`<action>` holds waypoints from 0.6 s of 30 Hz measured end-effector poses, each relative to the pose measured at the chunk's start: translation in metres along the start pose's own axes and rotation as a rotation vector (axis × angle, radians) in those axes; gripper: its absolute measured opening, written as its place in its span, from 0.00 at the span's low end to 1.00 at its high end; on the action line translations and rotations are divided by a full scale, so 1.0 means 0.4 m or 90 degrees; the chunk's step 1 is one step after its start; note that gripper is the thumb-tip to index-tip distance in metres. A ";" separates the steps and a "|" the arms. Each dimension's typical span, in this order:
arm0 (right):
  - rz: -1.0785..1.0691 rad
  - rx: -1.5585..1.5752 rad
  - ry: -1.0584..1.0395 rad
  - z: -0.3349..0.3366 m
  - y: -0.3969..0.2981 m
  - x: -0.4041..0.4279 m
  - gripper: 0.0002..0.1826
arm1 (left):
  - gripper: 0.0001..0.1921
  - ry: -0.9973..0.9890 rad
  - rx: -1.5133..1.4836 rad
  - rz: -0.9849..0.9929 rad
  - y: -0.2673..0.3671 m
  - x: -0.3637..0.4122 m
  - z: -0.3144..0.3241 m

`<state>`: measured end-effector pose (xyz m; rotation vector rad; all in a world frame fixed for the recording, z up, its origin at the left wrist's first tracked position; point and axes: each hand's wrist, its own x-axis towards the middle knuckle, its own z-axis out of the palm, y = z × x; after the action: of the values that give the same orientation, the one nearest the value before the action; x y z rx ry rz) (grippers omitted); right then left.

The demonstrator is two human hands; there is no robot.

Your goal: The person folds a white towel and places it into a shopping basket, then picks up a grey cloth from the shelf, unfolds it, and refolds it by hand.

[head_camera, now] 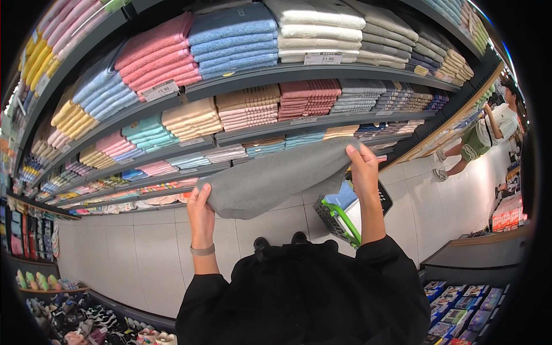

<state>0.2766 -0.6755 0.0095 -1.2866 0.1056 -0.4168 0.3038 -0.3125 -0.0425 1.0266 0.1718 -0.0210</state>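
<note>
A grey towel (276,177) is stretched between my two hands in front of the shelves. My left hand (200,207) pinches its left corner, thumb on top. My right hand (363,168) grips the opposite upper corner, a little higher. The cloth sags along its lower edge, and its underside is mostly hidden. Behind it rise folded towels: a blue stack (235,39), a pink stack (157,54), a white stack (319,30) and a grey stack (386,39).
A dark shopping basket (330,220) with a green handle (345,220) stands on the tiled floor (155,246) by my right forearm, holding blue and white items. Another person (491,125) stands at right. Shoe displays (95,319) and boxed goods (457,306) lie behind me.
</note>
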 end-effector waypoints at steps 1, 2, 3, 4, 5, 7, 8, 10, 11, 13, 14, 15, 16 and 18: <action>-0.001 0.000 0.000 0.002 -0.004 -0.001 0.11 | 0.12 -0.001 -0.001 0.000 -0.013 -0.004 -0.016; 0.013 0.013 -0.037 0.003 -0.008 -0.003 0.11 | 0.12 -0.015 0.002 -0.007 -0.029 -0.005 -0.039; 0.028 0.026 -0.073 0.001 -0.012 -0.004 0.11 | 0.12 -0.029 0.004 -0.016 -0.033 -0.010 -0.048; 0.026 0.024 -0.071 0.001 -0.018 -0.004 0.11 | 0.12 -0.032 0.003 -0.017 -0.037 -0.016 -0.059; 0.051 0.027 -0.108 0.002 -0.025 -0.004 0.11 | 0.11 -0.044 0.022 -0.051 -0.039 -0.021 -0.069; 0.074 0.029 -0.144 0.004 -0.042 -0.005 0.11 | 0.10 -0.058 0.039 -0.085 -0.038 -0.028 -0.101; 0.091 0.047 -0.158 0.007 -0.050 -0.004 0.12 | 0.10 -0.088 0.094 -0.124 -0.040 -0.022 -0.134; 0.108 0.064 -0.174 0.015 -0.063 -0.005 0.12 | 0.09 -0.116 0.147 -0.161 -0.038 -0.019 -0.144; 0.131 0.069 -0.192 0.019 -0.071 -0.007 0.12 | 0.09 -0.105 0.197 -0.142 -0.041 -0.017 -0.146; 0.154 0.073 -0.212 0.026 -0.071 -0.011 0.12 | 0.08 -0.092 0.245 -0.122 -0.035 -0.017 -0.124; 0.173 0.053 -0.244 0.029 -0.065 -0.016 0.11 | 0.08 -0.109 0.293 -0.048 -0.032 -0.019 -0.093; 0.191 0.032 -0.275 0.032 -0.061 -0.024 0.11 | 0.08 -0.125 0.341 0.025 -0.029 -0.023 -0.058; 0.198 -0.017 -0.278 0.066 -0.084 -0.042 0.08 | 0.09 -0.177 0.326 0.060 -0.019 -0.034 -0.008; 0.211 -0.087 -0.359 0.079 -0.075 -0.055 0.08 | 0.15 -0.304 0.308 0.117 0.011 -0.059 0.092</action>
<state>0.2589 -0.6454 0.0435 -1.4479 -0.1310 0.2467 0.2860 -0.3432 -0.0165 1.4847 -0.3809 -0.1445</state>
